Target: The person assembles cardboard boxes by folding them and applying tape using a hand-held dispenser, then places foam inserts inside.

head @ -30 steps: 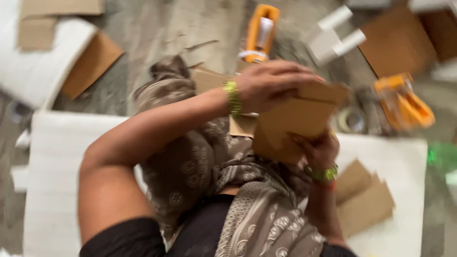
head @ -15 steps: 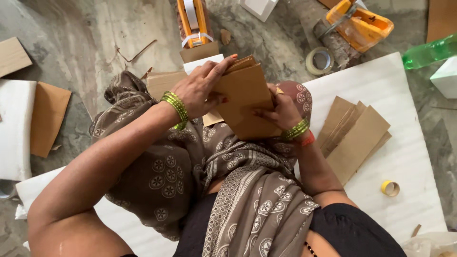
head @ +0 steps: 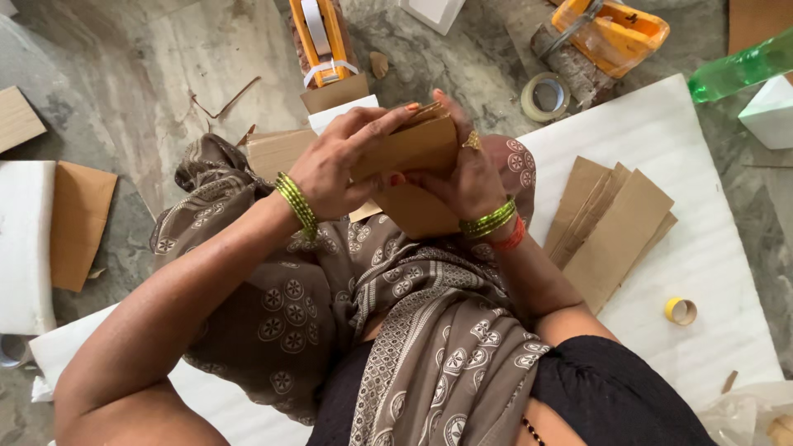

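Brown cardboard piece (head: 413, 153) clasped between both hands, left (head: 339, 169) above, right (head: 462, 177) alongside.

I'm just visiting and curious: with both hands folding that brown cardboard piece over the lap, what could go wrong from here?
1. The cardboard piece is pinched only between the left hand and right hand above the lap, so it might slip or crease crookedly.
2. Its thin edges run under bare fingers; a cut seems possible.
3. The stack of cardboard sheets lies fanned beside the right arm; an elbow could scatter it.
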